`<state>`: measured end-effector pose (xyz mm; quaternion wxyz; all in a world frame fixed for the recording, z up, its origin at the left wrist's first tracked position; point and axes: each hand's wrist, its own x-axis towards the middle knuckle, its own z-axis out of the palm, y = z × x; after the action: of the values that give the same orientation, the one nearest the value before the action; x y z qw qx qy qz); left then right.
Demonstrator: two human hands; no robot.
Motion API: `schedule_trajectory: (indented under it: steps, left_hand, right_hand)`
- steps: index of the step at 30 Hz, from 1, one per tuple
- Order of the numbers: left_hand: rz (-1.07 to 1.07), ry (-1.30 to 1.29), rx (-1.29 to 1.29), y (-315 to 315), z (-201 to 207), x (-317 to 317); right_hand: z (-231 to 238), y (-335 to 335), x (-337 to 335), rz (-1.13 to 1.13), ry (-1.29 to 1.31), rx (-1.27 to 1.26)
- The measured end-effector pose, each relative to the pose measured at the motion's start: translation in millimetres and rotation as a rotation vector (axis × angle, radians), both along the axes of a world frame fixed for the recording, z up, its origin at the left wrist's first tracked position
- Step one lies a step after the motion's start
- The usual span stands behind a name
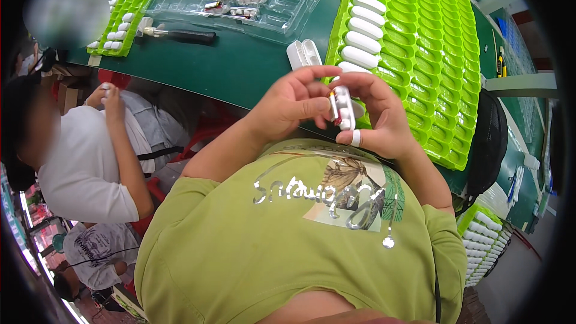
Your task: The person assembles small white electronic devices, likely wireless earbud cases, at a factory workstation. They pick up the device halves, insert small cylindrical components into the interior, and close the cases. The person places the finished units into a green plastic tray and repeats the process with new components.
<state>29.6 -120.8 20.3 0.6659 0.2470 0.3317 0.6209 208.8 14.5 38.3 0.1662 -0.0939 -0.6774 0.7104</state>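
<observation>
In front of my chest, both hands are at a small white plastic piece point(345, 110) with rounded hollows and a dark red and gold part along its side. It looks like the insert of a small case. My right hand point(384, 114) grips it between thumb and fingers, a white wrap round the thumb. My left hand point(300, 101) is closed at its other side, thumb and fingertips against the red part. An opened white case point(304, 54) lies on the table just beyond my hands. Part of the piece is hidden by my fingers.
A bright green tray point(420, 78) with oval pockets, several holding white oval cases point(363, 27), stands at the right. Beyond are a clear plastic tray point(180, 0) with red-and-white pieces, a black-handled tool point(189, 36) and another green tray point(123, 18). A person in white point(90, 162) sits at left.
</observation>
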Motion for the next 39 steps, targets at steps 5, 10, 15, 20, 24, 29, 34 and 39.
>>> schedule_trajectory:
  steps: [5,10,15,20,24,29,34,39]
  left_hand:
    - [0.382,1.187,-0.036,1.7,3.1,-26.7]
    - [0.339,1.657,-0.113,13.0,-0.7,-33.6]
    - [0.308,1.668,-0.064,16.4,-12.8,-37.3]
    - [0.381,1.454,-0.03,21.8,11.5,-24.8]
    - [0.312,1.298,0.184,54.5,35.2,-13.0]
    - [0.114,1.099,0.312,104.2,41.7,11.6]
    - [0.065,1.072,0.296,124.7,22.6,29.1]
    - [0.022,1.0,0.352,124.3,5.9,30.5]
  right_hand:
    - [8.7,17.9,1.7,-0.099,0.071,-0.076]
    - [14.4,31.4,-1.0,-0.15,0.085,0.013]
    - [15.1,41.5,6.2,-0.126,0.027,-0.02]
    - [20.2,48.5,18.6,-0.191,0.025,-0.052]
    - [32.8,54.0,31.1,-0.255,0.115,-0.114]
    - [33.5,69.7,43.4,-0.396,0.138,0.238]
    - [25.7,85.3,54.5,-0.445,-0.001,0.672]
    - [21.4,89.4,55.0,-0.405,-0.059,0.825]
